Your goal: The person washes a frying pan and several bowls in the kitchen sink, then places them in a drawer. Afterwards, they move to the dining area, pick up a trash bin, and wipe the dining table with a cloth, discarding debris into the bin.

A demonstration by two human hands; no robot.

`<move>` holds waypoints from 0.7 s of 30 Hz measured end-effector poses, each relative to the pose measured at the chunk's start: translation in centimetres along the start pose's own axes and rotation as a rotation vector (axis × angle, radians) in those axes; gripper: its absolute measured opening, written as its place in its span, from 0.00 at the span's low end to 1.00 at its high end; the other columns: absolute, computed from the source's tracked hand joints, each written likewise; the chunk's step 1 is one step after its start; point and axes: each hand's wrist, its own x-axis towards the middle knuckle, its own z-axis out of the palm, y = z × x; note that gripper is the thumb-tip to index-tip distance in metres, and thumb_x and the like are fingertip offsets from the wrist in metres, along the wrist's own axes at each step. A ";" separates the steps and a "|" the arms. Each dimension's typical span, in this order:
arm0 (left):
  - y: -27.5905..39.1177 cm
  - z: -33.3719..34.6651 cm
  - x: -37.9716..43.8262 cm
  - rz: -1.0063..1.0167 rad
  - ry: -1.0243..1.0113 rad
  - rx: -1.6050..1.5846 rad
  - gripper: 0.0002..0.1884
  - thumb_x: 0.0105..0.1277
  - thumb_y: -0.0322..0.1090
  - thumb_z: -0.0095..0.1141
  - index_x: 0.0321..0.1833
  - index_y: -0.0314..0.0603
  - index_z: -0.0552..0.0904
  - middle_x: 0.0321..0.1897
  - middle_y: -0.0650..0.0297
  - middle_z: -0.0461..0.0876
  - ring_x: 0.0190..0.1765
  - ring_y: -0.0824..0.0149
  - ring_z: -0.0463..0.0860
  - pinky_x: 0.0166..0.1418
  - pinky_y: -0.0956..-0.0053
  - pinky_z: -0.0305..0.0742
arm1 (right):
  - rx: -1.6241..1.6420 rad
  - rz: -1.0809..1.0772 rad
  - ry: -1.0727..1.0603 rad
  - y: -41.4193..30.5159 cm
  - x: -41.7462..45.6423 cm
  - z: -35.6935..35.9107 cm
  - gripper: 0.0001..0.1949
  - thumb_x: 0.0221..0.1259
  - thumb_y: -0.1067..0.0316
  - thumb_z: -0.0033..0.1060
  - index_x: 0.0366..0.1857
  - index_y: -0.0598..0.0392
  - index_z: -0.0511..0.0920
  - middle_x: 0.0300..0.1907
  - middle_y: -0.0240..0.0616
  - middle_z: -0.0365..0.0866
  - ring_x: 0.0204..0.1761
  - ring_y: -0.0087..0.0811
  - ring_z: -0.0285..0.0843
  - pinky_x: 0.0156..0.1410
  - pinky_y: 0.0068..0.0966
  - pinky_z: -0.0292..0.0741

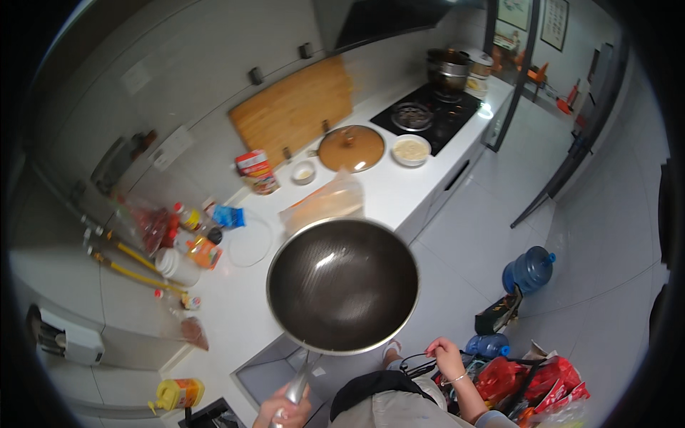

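Note:
My left hand (286,407) is closed around the metal handle (297,386) of a large dark wok (342,289). The wok is held up in front of me, with its inside bare, and it covers part of the counter and the sink's far end. My right hand (447,357) is off to the right beside my waist, its fingers bent. A thin black cord (412,357) reaches its fingertips; whether they grip it is unclear. Beyond the wok, a plastic bag (327,200) lies on the white counter (404,200).
The sink (257,377) is below the wok. Farther back are a glass lid (351,150), a bowl of pale food (411,150) and a gas hob (449,120) with a pot (448,72). Bottles and packets line the wall. Red bags (503,377) and water jugs (529,270) stand at right.

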 end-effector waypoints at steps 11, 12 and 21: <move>2.6 10.0 32.0 -0.339 -0.315 -0.017 0.15 0.56 0.19 0.34 0.47 0.25 0.62 0.16 0.68 0.65 0.10 0.82 0.67 0.10 0.84 0.63 | 0.172 -0.082 0.430 -2.8 8.8 -15.4 0.10 0.55 0.80 0.33 0.26 0.63 0.72 0.27 0.44 0.79 0.28 0.30 0.78 0.37 0.23 0.76; 2.8 10.8 34.4 -0.330 -0.317 -0.001 0.14 0.56 0.20 0.34 0.47 0.25 0.62 0.16 0.68 0.65 0.09 0.83 0.67 0.09 0.85 0.63 | 0.178 -0.084 0.454 -3.1 9.8 -16.5 0.10 0.55 0.80 0.33 0.26 0.63 0.72 0.27 0.44 0.79 0.27 0.30 0.78 0.36 0.23 0.76; 8.6 12.5 58.6 -0.253 -0.269 0.065 0.08 0.61 0.24 0.38 0.40 0.33 0.70 0.16 0.71 0.62 0.10 0.83 0.61 0.11 0.84 0.59 | 0.230 -0.021 0.743 -4.7 21.1 -29.7 0.10 0.54 0.81 0.33 0.24 0.61 0.72 0.22 0.41 0.77 0.22 0.26 0.75 0.30 0.19 0.74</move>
